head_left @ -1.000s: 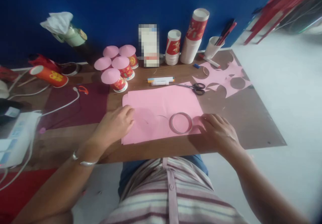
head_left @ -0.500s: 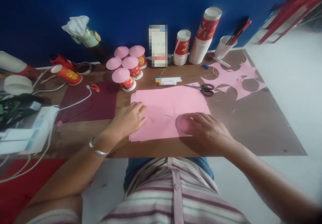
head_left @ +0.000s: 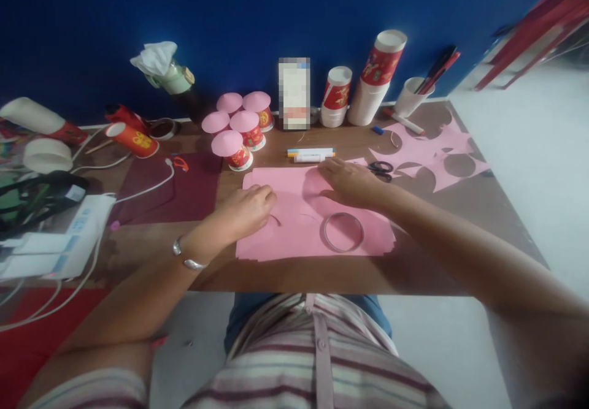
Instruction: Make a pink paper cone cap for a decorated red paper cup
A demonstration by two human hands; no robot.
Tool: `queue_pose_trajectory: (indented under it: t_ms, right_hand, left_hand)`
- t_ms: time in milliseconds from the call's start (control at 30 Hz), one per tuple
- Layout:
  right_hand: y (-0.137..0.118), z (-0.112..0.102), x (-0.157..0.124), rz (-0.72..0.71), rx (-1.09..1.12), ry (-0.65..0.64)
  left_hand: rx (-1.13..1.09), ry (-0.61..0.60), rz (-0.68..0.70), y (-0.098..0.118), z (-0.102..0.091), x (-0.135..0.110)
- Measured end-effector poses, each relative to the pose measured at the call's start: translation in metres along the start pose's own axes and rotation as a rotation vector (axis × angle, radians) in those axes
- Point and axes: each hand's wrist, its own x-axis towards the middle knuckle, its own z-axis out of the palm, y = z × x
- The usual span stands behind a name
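Note:
A stack of pink paper (head_left: 289,237) lies before me with faint curved lines on its top sheet. On its left part rests my left hand (head_left: 251,210), fingers curled; whatever may be under them is hidden. My right hand (head_left: 347,181) reaches over the far right part of the stack, fingers stretched and thumb apart, holding nothing that I can see. Its fingertips are close to two markers (head_left: 310,154) lying behind the paper. A thin ring (head_left: 325,232) lies flat on the paper's right side, untouched. Scissors (head_left: 381,167) with black handles are partly hidden behind my right hand.
Several red cups with pink cone tops (head_left: 230,143) stand at the back left. Stacked paper cups (head_left: 368,99) and a pen cup (head_left: 409,97) line the wall. Cut pink paper scraps (head_left: 435,151) lie to the right; a power strip (head_left: 83,231) with cables is at left.
My right hand has left the ring and moved up and away toward the markers, leaving the ring lying on the paper. My left hand has stayed on the paper's left side.

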Motion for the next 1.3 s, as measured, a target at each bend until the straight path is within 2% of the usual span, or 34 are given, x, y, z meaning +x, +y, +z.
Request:
queue_pose_trajectory:
  t_ms: [167, 400, 633, 833, 1167, 1300]
  right_hand:
    - [0.003, -0.009, 0.025, 0.064, -0.035, -0.081]
    - [0.007, -0.015, 0.034, 0.126, 0.013, -0.129]
    - [0.005, -0.018, 0.044, 0.190, 0.032, -0.125]
    - [-0.005, -0.011, 0.055, 0.197, 0.026, -0.081]
    - [-0.018, -0.005, 0.083, 0.064, 0.061, 0.018]
    - [-0.013, 0.001, 0.086, 0.076, 0.067, 0.133]
  left_hand:
    - [0.059, 0.018, -0.017, -0.001, 0.006, -0.004]
    - [0.113, 0.147, 0.032, 0.006, 0.019, -0.014]
    - [0.087, 0.143, 0.011, 0.008, 0.029, -0.019]
    - [0.104, 0.100, -0.017, 0.007, 0.025, -0.028]
    - [0.101, 0.033, -0.104, 0.001, 0.022, -0.045]
    - [0.091, 0.007, -0.114, 0.000, 0.024, -0.046]
